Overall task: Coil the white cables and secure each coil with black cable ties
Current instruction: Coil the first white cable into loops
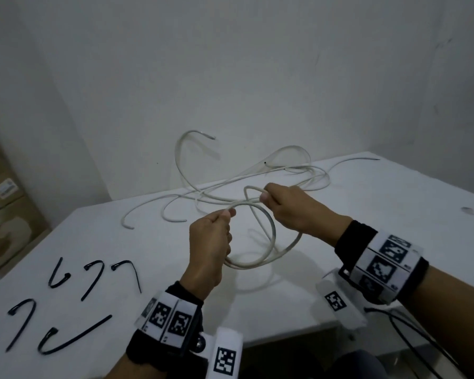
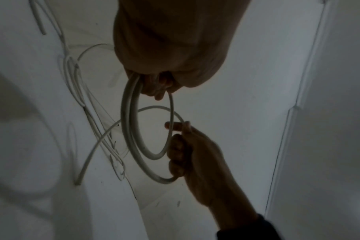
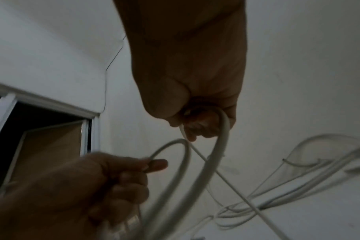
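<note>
Coiling thin white round cable (image 1: 260, 258) above white table (image 1: 367, 214), both hands.
I see left hand (image 1: 211, 242) fingers pinching one loop side, right hand (image 1: 293, 209) fingers curled round the other; five black plastic cable ties (image 1: 66, 305) lie left.

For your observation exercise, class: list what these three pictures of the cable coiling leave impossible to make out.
- How many turns the coil has: head view, left hand covers part.
- How many separate cables form the tangle: strands overlap.
- Right hand grip: right wrist view is dark, fingers in shadow.
- Left hand fingers: blurred in the right wrist view.
- Box labels: too small.
</note>
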A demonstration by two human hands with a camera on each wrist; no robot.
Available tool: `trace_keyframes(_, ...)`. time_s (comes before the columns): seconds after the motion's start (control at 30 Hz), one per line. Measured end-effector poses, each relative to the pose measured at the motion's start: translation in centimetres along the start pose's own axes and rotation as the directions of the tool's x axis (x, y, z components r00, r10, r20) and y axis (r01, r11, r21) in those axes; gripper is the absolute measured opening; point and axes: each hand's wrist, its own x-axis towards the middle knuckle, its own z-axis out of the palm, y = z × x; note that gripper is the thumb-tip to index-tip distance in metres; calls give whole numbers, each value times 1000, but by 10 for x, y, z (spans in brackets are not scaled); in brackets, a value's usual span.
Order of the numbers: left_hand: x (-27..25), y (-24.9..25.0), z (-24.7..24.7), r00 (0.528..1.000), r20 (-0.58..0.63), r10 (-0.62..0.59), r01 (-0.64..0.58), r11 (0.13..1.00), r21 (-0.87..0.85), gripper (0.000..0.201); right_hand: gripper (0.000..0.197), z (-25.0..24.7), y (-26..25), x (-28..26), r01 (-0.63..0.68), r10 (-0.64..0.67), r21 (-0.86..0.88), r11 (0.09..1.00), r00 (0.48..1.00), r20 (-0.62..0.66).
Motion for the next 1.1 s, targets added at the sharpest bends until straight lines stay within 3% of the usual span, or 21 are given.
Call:
trace_keyframes(0.1,-3,-5,3,995,-3,98,-98,992,81,20,29,-5,-8,-2,89,-85,90,992,995,-49)
trace_keyframes(0.27,-6,-3,3,974,55,220,-226,962,151,19,30,-5,-9,-2,87,-97,265,960,995,24)
trace_keyframes(0.37,-8,-1,4,954,131,270,-293,935,199,24,30,-3,-10,3,90,-96,269,959,995,8)
trace_keyframes(0.5,-11,0,6,916,211,341,-388,886,255,25,32,1,-4,3,18,-124,519,855,978,171)
trace_keyframes(0.6,-11,-3,6,906,166,390,-423,861,282,6,30,1,-1,0,1,-156,596,803,965,209)
trace_keyframes(0.67,-9,-4,6,894,152,422,-448,840,304,14,32,1,-3,0,-5,-157,605,796,964,214)
trace_keyframes(0.83,-10,0,9,861,192,472,-509,796,326,23,37,6,-12,0,-29,-69,469,883,979,191)
trace_keyframes(0.93,-8,0,5,851,249,463,-524,775,352,37,39,4,-8,-3,-20,-94,481,876,973,211)
trace_keyframes(1.1,-3,5,2,833,331,443,-551,715,430,15,33,5,-6,-7,-9,-86,457,889,979,187)
